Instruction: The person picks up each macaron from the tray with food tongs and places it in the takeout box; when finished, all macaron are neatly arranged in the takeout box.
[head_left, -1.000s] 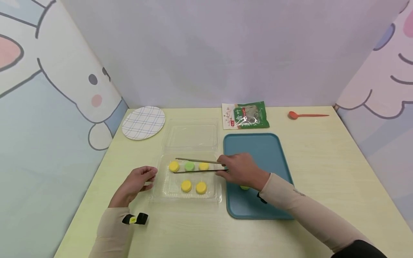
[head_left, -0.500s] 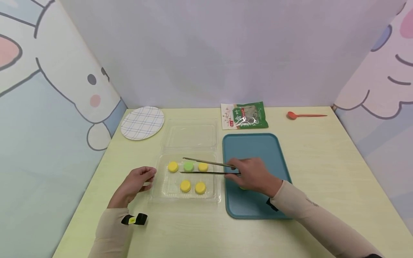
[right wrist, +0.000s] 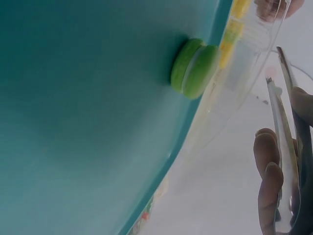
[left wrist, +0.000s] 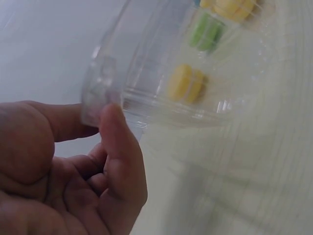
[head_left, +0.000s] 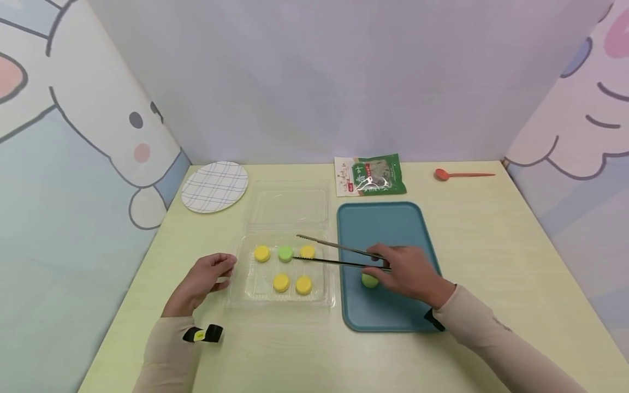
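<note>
Above blue tray (head_left: 378, 224), right hand (head_left: 411, 274) grips tongs (head_left: 344, 248).

The place looks like a small, made-up booth: a pale wood-grain bench (head_left: 275, 355) closed in by a plain lilac-grey back panel (head_left: 295, 82) and side panels (head_left: 54, 262) (both printed with pastel cartoon figures (head_left: 98, 98)).
</note>
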Action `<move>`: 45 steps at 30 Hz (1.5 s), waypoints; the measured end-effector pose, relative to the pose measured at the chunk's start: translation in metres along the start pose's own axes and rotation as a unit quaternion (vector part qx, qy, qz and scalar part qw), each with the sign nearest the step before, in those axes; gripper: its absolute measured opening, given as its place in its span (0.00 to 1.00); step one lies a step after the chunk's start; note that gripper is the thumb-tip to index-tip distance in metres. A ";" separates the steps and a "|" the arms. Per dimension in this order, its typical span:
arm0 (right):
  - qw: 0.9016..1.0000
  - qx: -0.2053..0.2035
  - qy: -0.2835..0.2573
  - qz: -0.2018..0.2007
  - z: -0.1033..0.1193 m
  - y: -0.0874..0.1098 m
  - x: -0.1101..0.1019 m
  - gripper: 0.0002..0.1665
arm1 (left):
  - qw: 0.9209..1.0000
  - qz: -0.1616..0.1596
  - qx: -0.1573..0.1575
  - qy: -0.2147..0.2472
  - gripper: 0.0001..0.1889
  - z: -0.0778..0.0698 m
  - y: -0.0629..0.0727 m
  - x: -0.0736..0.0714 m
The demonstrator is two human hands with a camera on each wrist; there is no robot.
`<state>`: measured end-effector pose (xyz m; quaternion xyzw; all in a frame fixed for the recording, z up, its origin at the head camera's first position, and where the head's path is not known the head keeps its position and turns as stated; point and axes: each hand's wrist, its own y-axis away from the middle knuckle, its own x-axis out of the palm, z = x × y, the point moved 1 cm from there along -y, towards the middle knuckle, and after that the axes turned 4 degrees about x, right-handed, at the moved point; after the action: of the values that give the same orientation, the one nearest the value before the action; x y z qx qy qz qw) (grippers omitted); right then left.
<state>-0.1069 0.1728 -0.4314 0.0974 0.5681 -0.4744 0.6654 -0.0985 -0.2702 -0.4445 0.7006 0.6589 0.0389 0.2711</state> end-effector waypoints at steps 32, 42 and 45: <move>0.995 0.057 0.054 -0.057 -0.039 0.072 -0.040 0.24 | 1.000 0.003 0.002 0.003 0.19 0.001 -0.002 0.001; 0.994 0.068 0.067 -0.055 -0.041 0.090 -0.040 0.26 | 1.000 0.003 0.000 -0.002 0.19 0.001 -0.001 0.001; 0.994 0.068 0.068 -0.054 -0.042 0.094 -0.039 0.26 | 1.000 0.002 -0.001 -0.005 0.19 0.001 -0.001 0.000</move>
<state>-0.0610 0.2710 -0.4511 0.1438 0.5826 -0.5393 0.5908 -0.0986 -0.2706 -0.4457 0.7021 0.6561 0.0366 0.2744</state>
